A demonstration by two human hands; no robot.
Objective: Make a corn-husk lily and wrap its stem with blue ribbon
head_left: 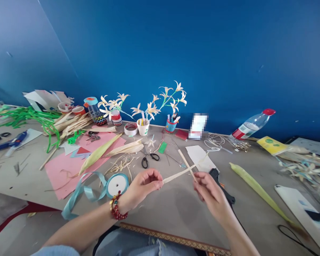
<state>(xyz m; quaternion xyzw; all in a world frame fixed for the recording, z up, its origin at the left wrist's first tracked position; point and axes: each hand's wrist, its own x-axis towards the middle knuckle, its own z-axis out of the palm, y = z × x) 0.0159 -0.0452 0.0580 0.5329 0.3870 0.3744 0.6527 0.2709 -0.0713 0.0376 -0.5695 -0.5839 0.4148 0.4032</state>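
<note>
My left hand (143,186), with a beaded bracelet at the wrist, pinches the near end of a pale strip of dried husk (175,175). Between the fingertips of my right hand (211,192) is the lower end of a thin pale stick (184,159), which slants up and to the left. Strip and stick cross just above my right fingertips; whether they are stuck together I cannot tell. Beside my left wrist lies a spool of light blue ribbon (117,185), partly unwound. Black-handled scissors (154,157) rest beyond my left hand. A black glue gun (225,186) lies next to my right hand, partly hidden.
Husk flowers on green stems stand in a white cup (143,128) near the blue wall. Pink paper (60,174) and husk pieces cover the left side. A plastic bottle (251,124) leans at the right, with a green husk (258,188) closer to me.
</note>
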